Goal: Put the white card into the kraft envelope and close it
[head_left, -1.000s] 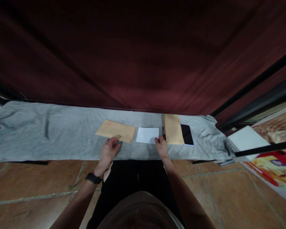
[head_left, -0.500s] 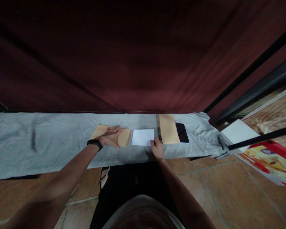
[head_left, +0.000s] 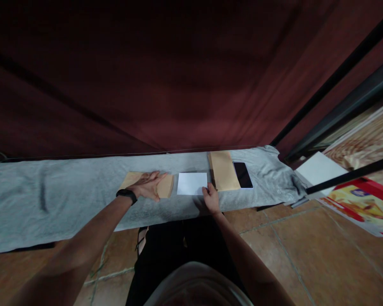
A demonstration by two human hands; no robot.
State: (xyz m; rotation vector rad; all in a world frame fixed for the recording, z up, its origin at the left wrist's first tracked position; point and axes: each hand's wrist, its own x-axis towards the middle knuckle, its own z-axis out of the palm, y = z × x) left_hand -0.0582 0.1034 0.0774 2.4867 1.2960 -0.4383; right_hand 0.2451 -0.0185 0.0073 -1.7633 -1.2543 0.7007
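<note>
Grey cloth (head_left: 67, 199) lies across the tiled floor under a maroon curtain. My left hand (head_left: 148, 185) presses flat, fingers spread, on the tan envelope (head_left: 166, 186); at three o'clock, my right hand (head_left: 210, 199) pinches the white sheet (head_left: 191, 183), which could crease if the cloth slides.

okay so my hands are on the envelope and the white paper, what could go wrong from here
The grey cloth lies loose and wrinkled, so the flat left hand pressing the tan paper envelope might drag cloth and envelope together.

The right hand touches only the near corner of the white paper sheet, which could crease or slip.

The black phone lies beside the tan envelope stack and could get nudged.
</note>
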